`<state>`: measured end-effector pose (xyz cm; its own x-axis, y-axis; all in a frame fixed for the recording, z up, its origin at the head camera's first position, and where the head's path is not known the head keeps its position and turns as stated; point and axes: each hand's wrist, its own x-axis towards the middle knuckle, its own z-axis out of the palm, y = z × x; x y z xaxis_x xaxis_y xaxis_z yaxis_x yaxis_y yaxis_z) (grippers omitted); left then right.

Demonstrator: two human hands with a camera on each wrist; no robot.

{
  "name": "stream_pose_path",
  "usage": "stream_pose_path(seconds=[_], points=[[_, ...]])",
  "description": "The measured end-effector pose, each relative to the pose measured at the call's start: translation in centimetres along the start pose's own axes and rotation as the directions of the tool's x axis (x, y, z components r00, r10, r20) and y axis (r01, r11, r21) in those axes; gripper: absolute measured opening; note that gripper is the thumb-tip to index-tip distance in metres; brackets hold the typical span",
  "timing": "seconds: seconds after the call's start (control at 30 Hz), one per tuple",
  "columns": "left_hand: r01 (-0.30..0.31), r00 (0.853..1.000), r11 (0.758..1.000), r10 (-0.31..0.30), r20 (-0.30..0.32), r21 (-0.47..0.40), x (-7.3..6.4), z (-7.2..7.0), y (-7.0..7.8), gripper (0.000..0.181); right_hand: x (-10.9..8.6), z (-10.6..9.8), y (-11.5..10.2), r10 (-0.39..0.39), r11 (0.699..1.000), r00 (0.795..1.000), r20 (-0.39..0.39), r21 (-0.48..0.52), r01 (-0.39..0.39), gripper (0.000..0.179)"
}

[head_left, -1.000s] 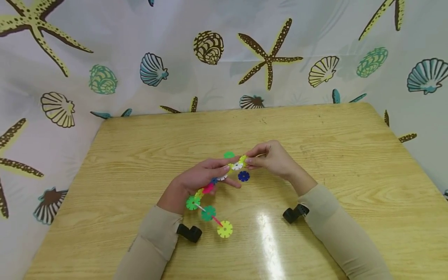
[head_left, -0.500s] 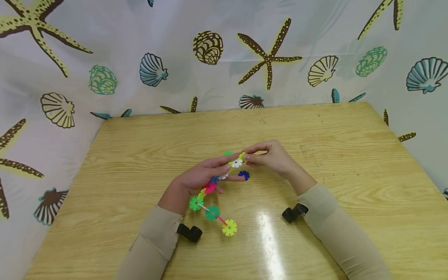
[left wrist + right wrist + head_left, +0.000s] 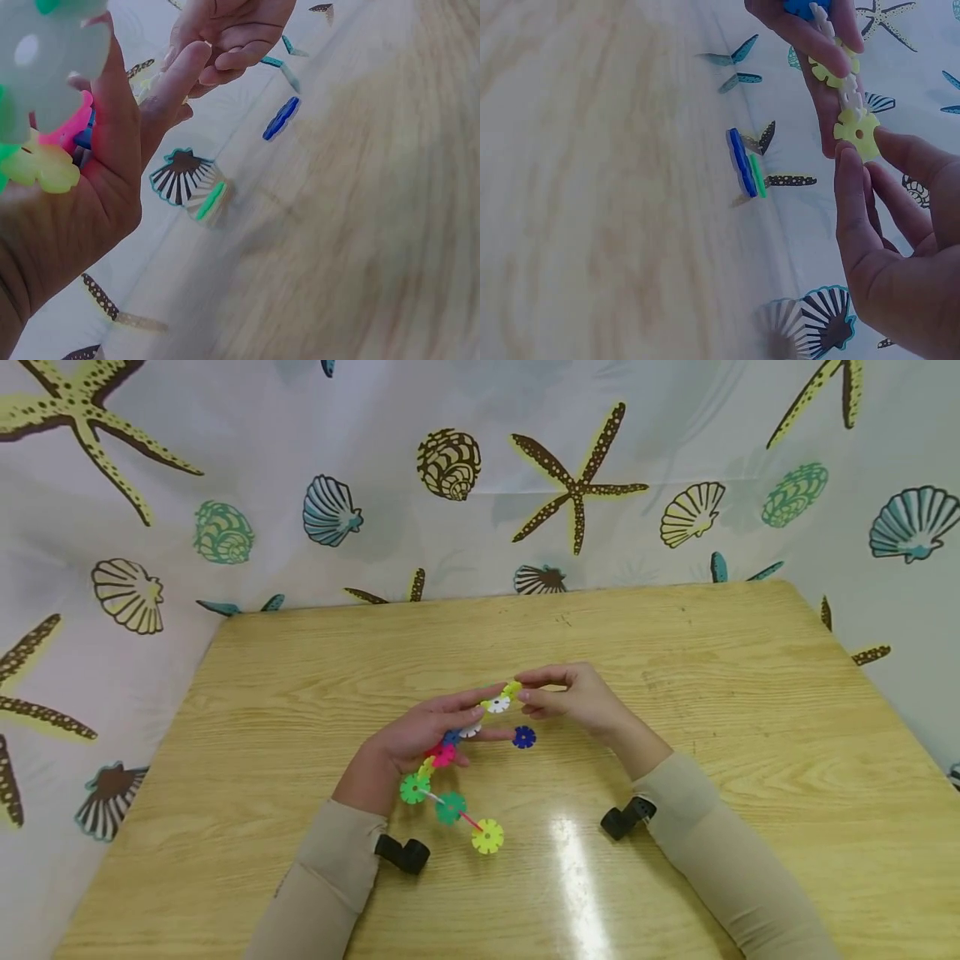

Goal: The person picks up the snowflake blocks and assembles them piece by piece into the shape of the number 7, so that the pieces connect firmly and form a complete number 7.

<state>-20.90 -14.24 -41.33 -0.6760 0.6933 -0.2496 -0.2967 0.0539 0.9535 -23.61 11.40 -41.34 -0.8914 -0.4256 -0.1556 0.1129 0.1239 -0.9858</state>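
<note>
A chain of slotted plastic discs in several colours runs through my left hand (image 3: 412,735), which grips it between thumb and fingers. At its far end, my right hand (image 3: 577,697) pinches a yellow disc (image 3: 846,133) between thumb and index finger; this disc joins a white disc (image 3: 501,707). Below my left hand the chain hangs down through a pink disc (image 3: 444,755), a green disc (image 3: 411,792) and a teal disc (image 3: 447,810) to a yellow disc (image 3: 491,842) at the near end. My left fingers hide part of the middle.
A loose dark blue disc (image 3: 525,737) lies on the wooden table (image 3: 712,693) below the hands. A loose bright green disc (image 3: 211,200) lies farther back, hidden in the head view. Behind the table hangs a white cloth (image 3: 375,410) printed with shells and starfish.
Both hands and the chain have shifted slightly left and away. The hanging end swung right, then back a little. The loose green disc has become hidden in the head view.
</note>
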Motion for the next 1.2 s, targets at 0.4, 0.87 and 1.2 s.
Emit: stream_pose_path(seconds=[0.4,0.87,1.2], points=[[0.013,0.997,0.999,-0.017,-0.074,-0.053,-0.4,-1.7,0.2,0.048,2.4,-0.3,0.1,0.145,0.989,0.989,-0.033,-0.022,-0.146,0.040],[0.009,0.998,0.995,-0.014,-0.056,-0.097,-1.0,-2.3,0.1,0.049,5.3,1.4,0.7,0.112,0.947,0.993,-0.040,-0.299,-0.119,0.041],[0.006,0.998,0.991,-0.014,-0.058,-0.133,-1.5,-2.4,0.3,0.049,5.7,2.6,-0.1,0.109,0.841,0.993,-0.053,-0.527,-0.121,0.045]])
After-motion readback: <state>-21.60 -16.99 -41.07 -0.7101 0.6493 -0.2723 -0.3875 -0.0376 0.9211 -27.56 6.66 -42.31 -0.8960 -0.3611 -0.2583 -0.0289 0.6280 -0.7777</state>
